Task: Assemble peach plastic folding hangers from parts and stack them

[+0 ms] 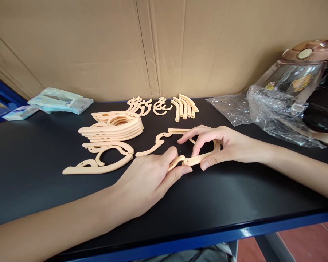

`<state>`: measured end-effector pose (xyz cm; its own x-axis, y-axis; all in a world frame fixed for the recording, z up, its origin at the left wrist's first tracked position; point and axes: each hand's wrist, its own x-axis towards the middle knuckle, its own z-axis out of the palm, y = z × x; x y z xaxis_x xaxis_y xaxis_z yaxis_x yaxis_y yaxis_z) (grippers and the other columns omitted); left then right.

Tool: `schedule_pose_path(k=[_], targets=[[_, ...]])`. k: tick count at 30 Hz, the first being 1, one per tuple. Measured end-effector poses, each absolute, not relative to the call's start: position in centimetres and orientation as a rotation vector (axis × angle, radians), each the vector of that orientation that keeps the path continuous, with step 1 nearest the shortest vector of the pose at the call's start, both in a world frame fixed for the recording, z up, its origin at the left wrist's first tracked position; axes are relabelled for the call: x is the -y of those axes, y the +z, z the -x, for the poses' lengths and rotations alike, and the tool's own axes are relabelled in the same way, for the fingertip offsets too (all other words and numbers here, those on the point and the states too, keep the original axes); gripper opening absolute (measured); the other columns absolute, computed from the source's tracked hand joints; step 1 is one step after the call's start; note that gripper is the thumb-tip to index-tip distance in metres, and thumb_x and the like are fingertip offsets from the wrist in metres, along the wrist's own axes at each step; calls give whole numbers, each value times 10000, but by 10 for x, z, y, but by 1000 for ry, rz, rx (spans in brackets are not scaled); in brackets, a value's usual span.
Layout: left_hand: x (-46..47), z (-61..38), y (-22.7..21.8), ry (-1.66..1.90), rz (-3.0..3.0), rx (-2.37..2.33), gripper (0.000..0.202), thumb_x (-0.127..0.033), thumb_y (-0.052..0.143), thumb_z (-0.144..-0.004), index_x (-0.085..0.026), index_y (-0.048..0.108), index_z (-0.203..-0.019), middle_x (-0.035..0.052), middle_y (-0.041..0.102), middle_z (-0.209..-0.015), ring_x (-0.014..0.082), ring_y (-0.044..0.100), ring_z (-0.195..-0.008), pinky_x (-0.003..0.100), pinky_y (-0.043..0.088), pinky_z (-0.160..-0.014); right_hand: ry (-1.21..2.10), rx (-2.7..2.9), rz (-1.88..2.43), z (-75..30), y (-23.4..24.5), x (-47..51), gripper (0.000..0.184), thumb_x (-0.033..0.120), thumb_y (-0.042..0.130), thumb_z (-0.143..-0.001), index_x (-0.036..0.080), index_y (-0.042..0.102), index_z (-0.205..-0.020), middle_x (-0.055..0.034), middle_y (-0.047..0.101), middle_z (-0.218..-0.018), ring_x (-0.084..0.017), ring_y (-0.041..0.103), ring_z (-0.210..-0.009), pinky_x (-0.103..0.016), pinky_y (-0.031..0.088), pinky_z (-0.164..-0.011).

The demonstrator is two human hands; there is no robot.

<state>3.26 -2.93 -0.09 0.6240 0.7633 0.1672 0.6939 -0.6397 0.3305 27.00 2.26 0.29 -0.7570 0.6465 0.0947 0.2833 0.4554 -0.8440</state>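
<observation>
My left hand (153, 174) is closed on a small curved beige plastic hanger piece (176, 162), mostly hidden by the fingers. Between the thumb and fingers of my right hand (221, 143) is a curved beige hanger arm (194, 160); its end meets the left piece or lies right beside it, I cannot tell which. Just behind my hands a wavy hanger part (153, 147) lies on the black table (207, 203). To the left rests a folded hanger (109, 168), with a stack of folded hangers (117, 131) behind it.
Along the back lie loose hook pieces (136, 105), ring-like pieces (161, 106) and a row of curved arms (184, 107). A tissue pack (61, 102) is at back left. Crumpled clear plastic (273, 116) and a strapped water bottle (303, 72) stand at right, before a cardboard wall (98, 47).
</observation>
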Motion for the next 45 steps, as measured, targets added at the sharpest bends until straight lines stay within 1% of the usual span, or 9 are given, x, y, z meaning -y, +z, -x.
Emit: schedule_pose_path(k=[5, 13, 23, 27, 33, 37, 41, 43, 45], targets=[[29, -33, -3, 408, -2652, -1207, 339, -390, 318, -1030, -235, 320, -728, -77, 464, -536, 137, 495, -419, 230, 271, -446, 1236, 2311, 803, -270, 3, -23, 179, 362, 784, -764, 242, 740, -889, -36, 609, -1327, -248, 507, -1282, -406, 487, -971], [27, -30, -13, 433, -2975, -1124, 364, -366, 214, -1053, -220, 393, -772, -67, 500, -482, 146, 502, -364, 252, 215, -415, 1166, 2369, 783, -268, 3, -20, 168, 380, 768, -785, 249, 733, -885, -20, 622, -1301, -222, 510, -1266, -404, 459, -1009], [29, -30, -9, 289, -3237, -1002, 364, -265, 276, -1040, -172, 480, -753, -21, 576, -523, 159, 600, -415, 282, 205, -397, 1101, 2462, 778, -266, 4, -19, 192, 416, 733, -812, 239, 739, -887, -36, 623, -1293, -241, 471, -1297, -488, 329, -1121], [31, -32, -8, 311, -3334, -969, 364, -239, 264, -1029, -173, 486, -748, -22, 565, -532, 153, 570, -392, 294, 201, -400, 1112, 2492, 775, -266, 6, -18, 171, 394, 723, -824, 240, 734, -896, -39, 606, -1315, -243, 443, -1325, -499, 306, -1133], [32, -32, -6, 381, -3365, -931, 351, -269, 316, -1019, -190, 472, -714, -33, 547, -540, 137, 551, -411, 287, 255, -409, 1111, 2520, 752, -269, 5, -19, 143, 372, 727, -819, 250, 727, -894, -30, 604, -1322, -250, 448, -1326, -509, 256, -1150], [30, -31, -3, 435, -3308, -872, 269, -262, 388, -943, -187, 497, -709, -18, 540, -573, 146, 537, -484, 282, 316, -425, 1095, 2537, 727, -271, 5, -21, 195, 365, 753, -796, 258, 717, -954, -17, 595, -1335, -234, 437, -1334, -472, 242, -1156], [28, -32, -1, 447, -3282, -773, 199, -180, 405, -855, -167, 556, -726, 26, 560, -649, 193, 543, -617, 312, 428, -527, 1168, 2466, 753, -271, 5, -24, 254, 417, 736, -808, 234, 708, -981, -39, 599, -1331, -222, 500, -1261, -416, 358, -1084], [26, -33, -1, 418, -3307, -731, 210, -180, 413, -880, -147, 607, -806, 71, 633, -804, 237, 582, -780, 368, 496, -695, 1216, 2405, 731, -272, 4, -25, 264, 412, 703, -842, 221, 696, -1024, -48, 618, -1295, -216, 522, -1241, -405, 368, -1077], [25, -32, -1, 422, -3325, -707, 215, -157, 429, -900, -139, 640, -938, 111, 658, -1038, 284, 572, -997, 453, 471, -915, 1258, 2339, 713, -272, 3, -26, 272, 396, 657, -885, 212, 670, -1085, -53, 623, -1273, -209, 531, -1241, -404, 369, -1082]])
